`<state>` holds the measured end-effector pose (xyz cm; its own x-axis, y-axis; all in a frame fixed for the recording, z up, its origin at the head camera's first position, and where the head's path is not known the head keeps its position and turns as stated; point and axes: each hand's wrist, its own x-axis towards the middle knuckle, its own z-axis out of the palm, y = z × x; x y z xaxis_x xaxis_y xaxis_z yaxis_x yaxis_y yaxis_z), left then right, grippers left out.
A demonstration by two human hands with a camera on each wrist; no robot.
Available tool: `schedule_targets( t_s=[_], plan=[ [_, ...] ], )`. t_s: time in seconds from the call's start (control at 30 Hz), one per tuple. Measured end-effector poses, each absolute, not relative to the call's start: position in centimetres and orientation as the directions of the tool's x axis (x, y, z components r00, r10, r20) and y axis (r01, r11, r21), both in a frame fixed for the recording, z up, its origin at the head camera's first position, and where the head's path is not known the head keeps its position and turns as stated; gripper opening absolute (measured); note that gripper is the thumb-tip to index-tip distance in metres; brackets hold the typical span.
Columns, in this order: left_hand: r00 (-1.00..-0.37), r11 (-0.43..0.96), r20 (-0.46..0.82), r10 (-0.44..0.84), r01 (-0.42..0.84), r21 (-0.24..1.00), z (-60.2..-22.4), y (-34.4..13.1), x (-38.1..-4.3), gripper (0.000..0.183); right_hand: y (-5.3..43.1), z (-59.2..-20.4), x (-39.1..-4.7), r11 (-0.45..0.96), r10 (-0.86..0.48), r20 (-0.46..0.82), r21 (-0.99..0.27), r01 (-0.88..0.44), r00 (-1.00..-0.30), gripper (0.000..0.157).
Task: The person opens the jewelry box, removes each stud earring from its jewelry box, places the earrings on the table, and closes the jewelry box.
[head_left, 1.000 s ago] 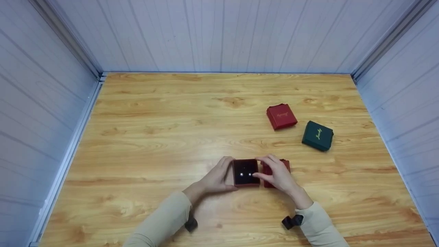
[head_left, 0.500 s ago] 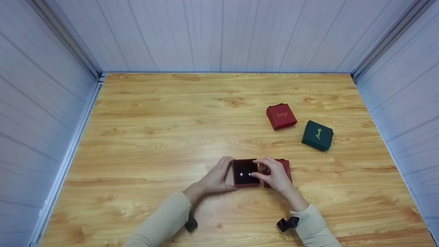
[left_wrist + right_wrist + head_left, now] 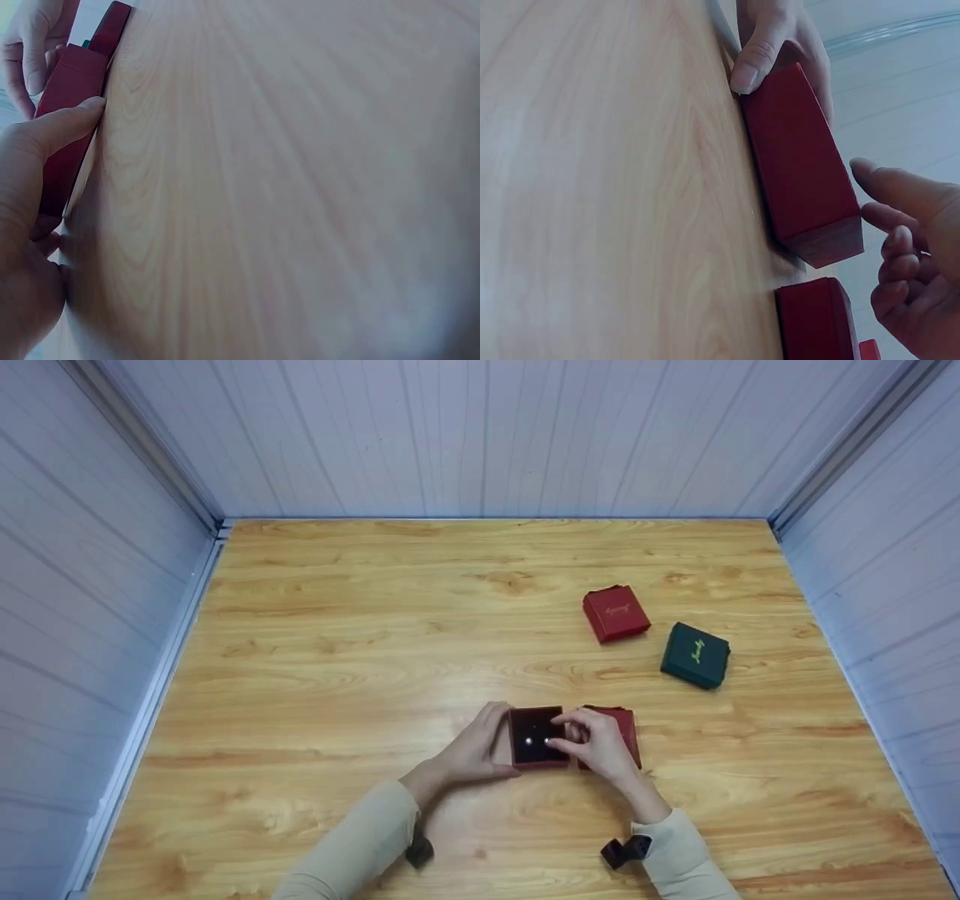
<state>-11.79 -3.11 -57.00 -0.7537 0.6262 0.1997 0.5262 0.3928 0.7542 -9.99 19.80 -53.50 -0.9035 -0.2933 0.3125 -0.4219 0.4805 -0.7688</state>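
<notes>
An uncovered red jewelry box [image 3: 541, 766] sits on the table, showing a dark insert [image 3: 534, 726] with two small bright studs [image 3: 528, 741]. My left hand [image 3: 469, 746] grips its left side, thumb at the near edge and fingers at the far edge. Over the insert's right half, my right hand [image 3: 606, 746] holds thumb and index finger apart, the thumb tip right by the right-hand stud. In the right wrist view this hand [image 3: 926, 247] has its other fingers curled, with nothing visible in them. Partly hidden beneath the right hand is a red box lid [image 3: 628, 735].
Farther back on the wooden table [image 3: 360, 645] lie a closed red box [image 3: 616, 615] and a dark green box [image 3: 695, 655], both with gold lettering. Pale panel walls [image 3: 450, 435] enclose the back and both sides.
My right hand has shifted slightly left, its thumb and index finger moving farther over the insert and exposing more of the lid. The left hand and the box stay put.
</notes>
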Motion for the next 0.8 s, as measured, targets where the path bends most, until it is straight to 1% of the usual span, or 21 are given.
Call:
schedule_targets(
  t_s=[0.3, 0.6, 0.8],
  plan=[
    [-0.753, 0.402, 0.189, 0.630, 0.525, 0.750, -57.05, -3.12, -11.82, 0.087, 19.54, -53.69, -9.92, 0.496, -0.299, 0.319, -0.753, -0.432, -0.900, 0.022],
    [-0.759, 0.411, 0.176, 0.627, 0.513, 0.753, -56.95, -3.10, -11.77, 0.089, 19.43, -53.66, -9.86, 0.539, -0.299, 0.229, -0.760, -0.362, -0.926, 0.020],
    [-0.764, 0.414, 0.170, 0.623, 0.506, 0.757, -56.91, -3.14, -11.72, 0.090, 19.33, -53.81, -9.88, 0.556, -0.312, 0.226, -0.744, -0.370, -0.923, 0.018]
  ],
)
